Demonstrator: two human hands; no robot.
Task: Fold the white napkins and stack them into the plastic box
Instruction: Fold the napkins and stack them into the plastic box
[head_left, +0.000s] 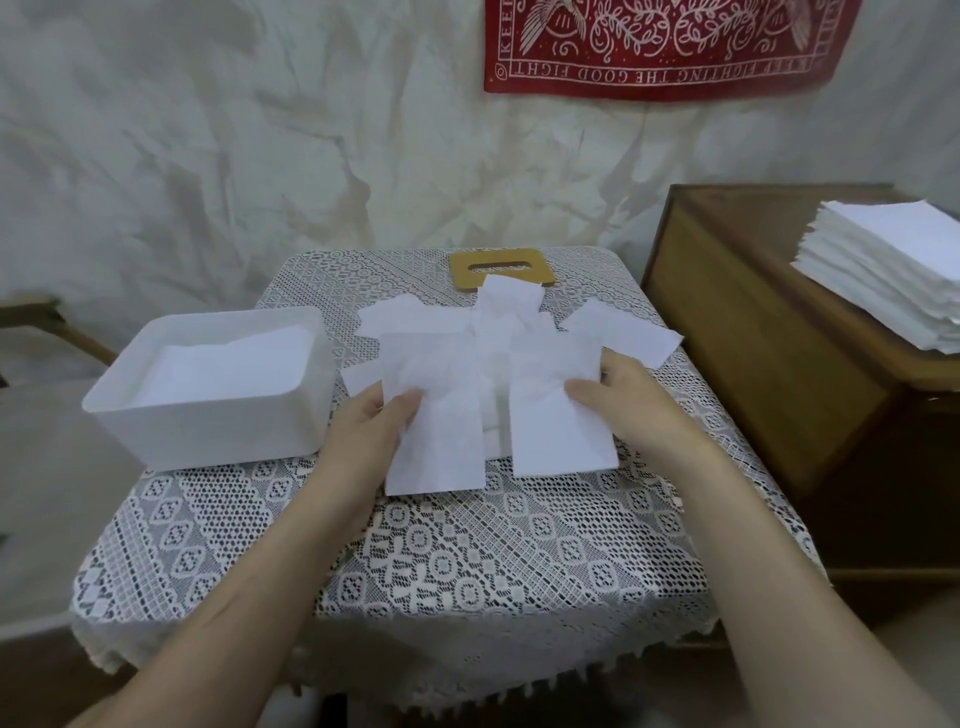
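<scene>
Several folded white napkins lie fanned out in a loose heap on the lace-covered table. My left hand pinches the left side of the heap, thumb on top of one long folded napkin. At the right side my right hand pinches another folded napkin, its thumb lying over the paper. The white plastic box stands at the table's left, with white napkins inside it.
A wooden lid with a slot lies behind the heap at the table's far edge. To the right stands a wooden cabinet with a tall stack of unfolded white napkins on top. A crumpled white sheet covers the wall behind.
</scene>
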